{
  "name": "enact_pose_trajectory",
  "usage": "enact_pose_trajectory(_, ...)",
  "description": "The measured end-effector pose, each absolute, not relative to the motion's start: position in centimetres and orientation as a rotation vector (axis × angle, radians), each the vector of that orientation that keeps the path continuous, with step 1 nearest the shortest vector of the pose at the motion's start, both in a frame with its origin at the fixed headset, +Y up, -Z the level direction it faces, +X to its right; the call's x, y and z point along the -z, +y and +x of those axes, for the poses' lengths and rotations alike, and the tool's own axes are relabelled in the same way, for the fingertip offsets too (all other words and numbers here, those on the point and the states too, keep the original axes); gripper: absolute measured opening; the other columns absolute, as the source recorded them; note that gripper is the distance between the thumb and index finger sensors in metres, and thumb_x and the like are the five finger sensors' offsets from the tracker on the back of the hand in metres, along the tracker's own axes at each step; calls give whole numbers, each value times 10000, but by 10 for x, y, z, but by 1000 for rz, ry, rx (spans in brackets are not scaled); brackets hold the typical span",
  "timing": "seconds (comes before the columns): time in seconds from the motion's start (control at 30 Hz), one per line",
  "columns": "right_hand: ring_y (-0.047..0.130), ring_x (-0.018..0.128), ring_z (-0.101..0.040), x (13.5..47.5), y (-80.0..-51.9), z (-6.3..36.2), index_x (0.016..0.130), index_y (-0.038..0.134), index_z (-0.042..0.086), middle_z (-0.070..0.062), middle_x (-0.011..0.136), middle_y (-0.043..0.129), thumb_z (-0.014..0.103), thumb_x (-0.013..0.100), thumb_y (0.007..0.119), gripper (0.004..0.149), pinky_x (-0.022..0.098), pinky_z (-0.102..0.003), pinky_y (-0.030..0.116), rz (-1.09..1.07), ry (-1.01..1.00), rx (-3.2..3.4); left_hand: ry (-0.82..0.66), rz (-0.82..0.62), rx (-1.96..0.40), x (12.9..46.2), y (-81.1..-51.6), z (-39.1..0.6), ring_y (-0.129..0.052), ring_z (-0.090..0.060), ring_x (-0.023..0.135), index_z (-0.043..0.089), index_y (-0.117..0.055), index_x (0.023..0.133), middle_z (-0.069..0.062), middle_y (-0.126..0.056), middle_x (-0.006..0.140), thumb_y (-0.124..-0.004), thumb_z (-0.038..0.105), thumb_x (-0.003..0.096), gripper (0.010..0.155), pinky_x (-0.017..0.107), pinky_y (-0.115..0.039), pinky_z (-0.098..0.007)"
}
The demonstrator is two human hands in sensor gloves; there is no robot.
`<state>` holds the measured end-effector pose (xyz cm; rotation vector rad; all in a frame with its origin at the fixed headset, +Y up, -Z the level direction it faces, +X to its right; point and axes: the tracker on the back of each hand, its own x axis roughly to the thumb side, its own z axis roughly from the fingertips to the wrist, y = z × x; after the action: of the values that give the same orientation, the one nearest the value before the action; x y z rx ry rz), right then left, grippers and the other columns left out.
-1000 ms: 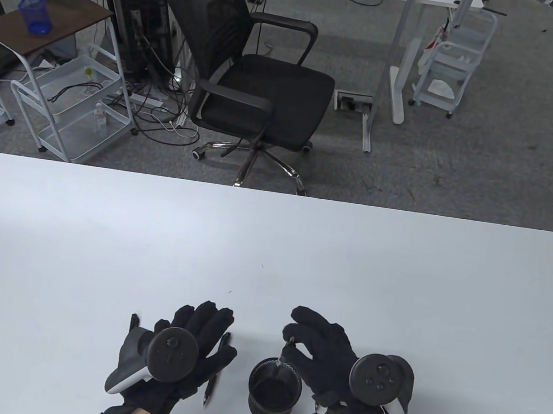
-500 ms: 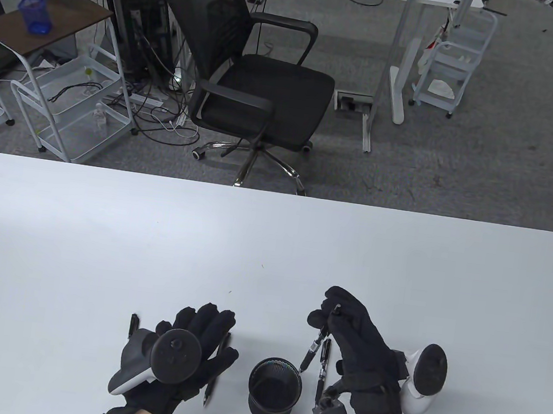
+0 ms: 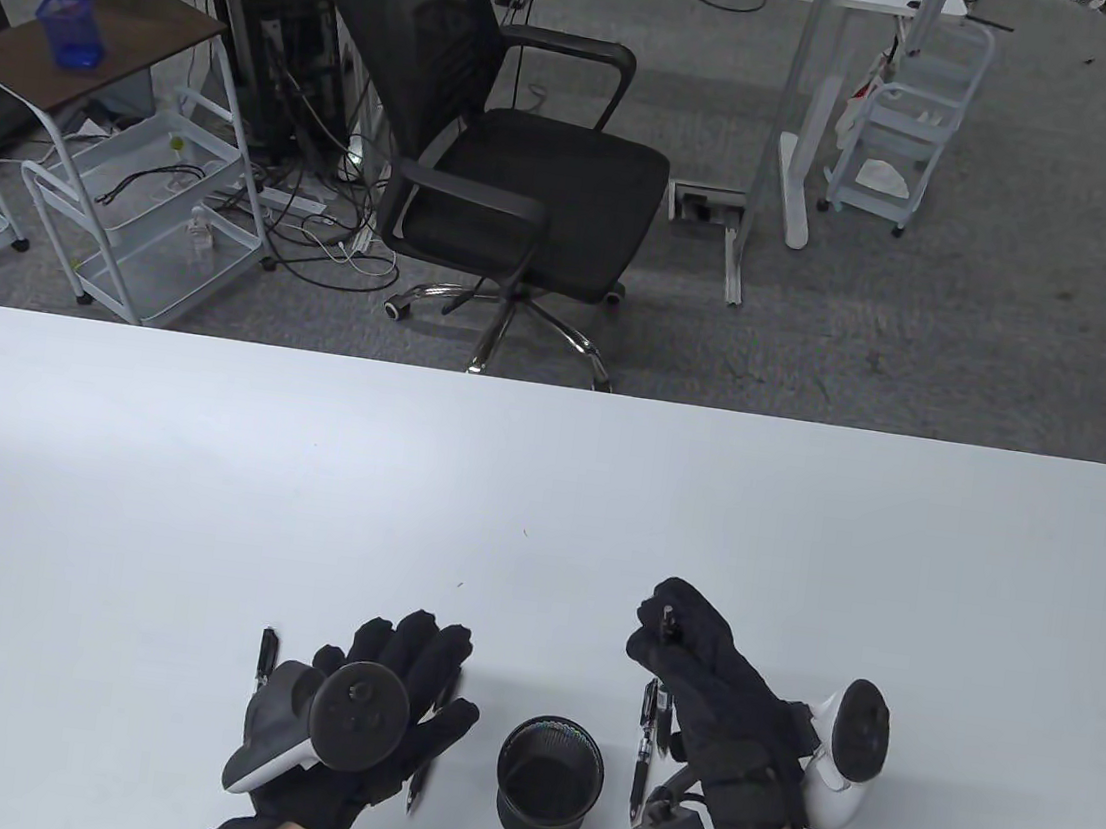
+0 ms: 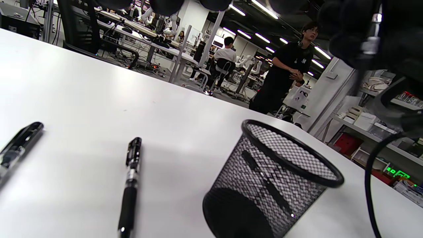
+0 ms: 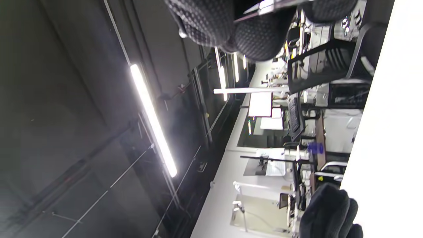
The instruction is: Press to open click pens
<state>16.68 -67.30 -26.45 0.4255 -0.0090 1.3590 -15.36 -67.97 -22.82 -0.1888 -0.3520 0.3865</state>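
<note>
Bench (image 3: 543,494) from above: my right hand (image 3: 710,696) has its grip curled round a click pen (image 3: 668,618), whose top end shows between the fingertips, the hand raised over another pen (image 3: 643,748) that lies on the bench just right of the black mesh cup (image 3: 548,782). My left hand (image 3: 376,705) lies flat with a wide, slack grip and straight fingers, over a pen (image 3: 421,771) whose tip pokes out below the palm; a further pen (image 3: 266,653) lies just to its left.

Left wrist view: two pens (image 4: 130,185) (image 4: 18,145) lie on the white bench, apart from each other, with the mesh cup standing to their right, empty.

Right wrist view: tilted on its side; my gloved fingertips (image 5: 231,26) hang at the top edge, pinching the pen's metal clip (image 5: 267,5).
</note>
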Motion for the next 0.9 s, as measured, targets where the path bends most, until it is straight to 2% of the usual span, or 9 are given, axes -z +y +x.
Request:
enact_pose_trajectory(0.07, 605, 943, -588, 265, -674, 166, 1054, 692, -76, -451, 1151, 375, 88, 635, 710, 451, 667, -730, 452, 453, 22, -1298, -353, -188, -389, 228, -680, -154, -358, -624, 1144, 230, -356, 1274, -228, -338, 1317, -520, 566, 724, 664, 722, -342, -839)
enact_pose_trajectory(0.2, 437, 982, -699, 267, -677, 165, 1115, 628, 55, -471, 1175, 311, 142, 678, 649, 446, 666, -786, 330, 503, 76, -1172, -353, -186, -391, 228, -680, -154, -355, -625, 1144, 230, -354, 1274, -229, -338, 1317, -518, 567, 724, 665, 720, -343, -840)
enact_pose_trajectory(0.27, 500, 987, -679, 267, -678, 164, 1125, 607, 84, -466, 1174, 373, 152, 686, 631, 445, 658, -805, 296, 498, 78, -1155, -353, -185, -391, 228, -680, -154, -358, -625, 1144, 234, -352, 1274, -231, -340, 1317, -517, 567, 724, 664, 720, -342, -841)
enact_pose_trajectory(0.37, 762, 909, -528, 268, -679, 164, 1125, 513, -18, -306, 1044, 711, 108, 666, 595, 483, 619, -845, 384, 464, 44, -1174, -351, -183, -389, 228, -680, -155, -360, -624, 1144, 237, -352, 1274, -230, -342, 1316, -516, 567, 724, 663, 720, -341, -841)
enact_pose_trajectory(0.47, 774, 859, -479, 266, -679, 163, 1101, 419, -89, -274, 989, 678, 62, 637, 571, 511, 610, -852, 430, 419, 17, -1154, -348, -183, -387, 228, -680, -155, -364, -624, 1144, 237, -352, 1273, -231, -343, 1316, -516, 566, 724, 661, 720, -342, -841)
enact_pose_trajectory(0.53, 769, 841, -455, 266, -680, 162, 1090, 381, -100, -254, 972, 657, 49, 626, 561, 519, 614, -840, 477, 404, 15, -1138, -349, -184, -388, 228, -680, -155, -363, -624, 1144, 234, -354, 1274, -230, -342, 1316, -515, 566, 725, 661, 720, -341, -841)
enact_pose_trajectory(0.67, 777, 726, -346, 265, -688, 158, 1077, 353, -59, -188, 924, 639, 92, 625, 510, 502, 652, -642, 631, 352, 15, -1030, -350, -185, -384, 228, -680, -154, -363, -625, 1144, 235, -353, 1274, -229, -342, 1316, -516, 566, 725, 661, 720, -342, -841)
enact_pose_trajectory(0.77, 767, 696, -309, 266, -695, 155, 1085, 355, -34, -194, 925, 630, 142, 646, 487, 491, 643, -585, 647, 349, 98, -933, -350, -184, -383, 227, -680, -154, -363, -624, 1144, 232, -356, 1274, -231, -341, 1316, -517, 566, 724, 664, 719, -342, -841)
enact_pose_trajectory(0.9, 772, 657, -279, 268, -703, 151, 1075, 415, -3, -167, 888, 661, 393, 740, 406, 518, 627, -558, 659, 393, 195, -875, -349, -181, -384, 227, -680, -155, -361, -623, 1145, 234, -357, 1274, -229, -341, 1317, -516, 567, 724, 662, 720, -341, -840)
